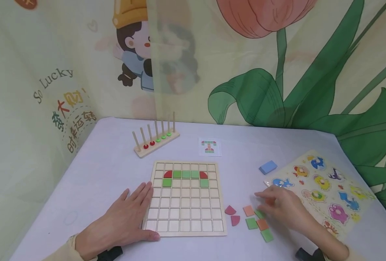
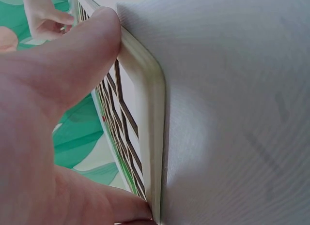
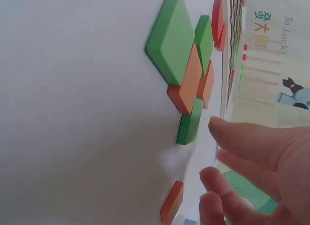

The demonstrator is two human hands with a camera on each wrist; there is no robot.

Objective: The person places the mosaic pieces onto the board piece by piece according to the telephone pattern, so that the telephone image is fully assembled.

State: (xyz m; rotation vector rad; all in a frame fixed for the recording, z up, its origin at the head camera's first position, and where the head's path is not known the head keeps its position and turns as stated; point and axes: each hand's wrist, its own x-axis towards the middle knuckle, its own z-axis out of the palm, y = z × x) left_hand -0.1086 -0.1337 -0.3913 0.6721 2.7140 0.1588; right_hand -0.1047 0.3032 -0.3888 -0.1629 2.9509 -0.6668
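My left hand [image 1: 124,214] rests against the left side of a wooden grid board [image 1: 185,203], fingers straight along its edge and thumb on the near left corner. Red quarter-round pieces [image 1: 204,175] and several green squares [image 1: 177,174] sit in an arch in the board's upper cells. To the right, my right hand [image 1: 285,208] hovers over loose square tiles, green [image 1: 251,223] and orange [image 1: 248,210]. Its thumb and fingers are apart with nothing between them in the right wrist view. An orange tile [image 3: 172,203] lies below those fingers, apart from the pile.
Two red quarter-round pieces [image 1: 235,220] lie by the board's right edge. Behind the board are a pegged stand [image 1: 157,144] with red and green rings and a pattern card [image 1: 210,147]. A blue block [image 1: 268,167] and a sea-animal puzzle board [image 1: 313,197] are at right.
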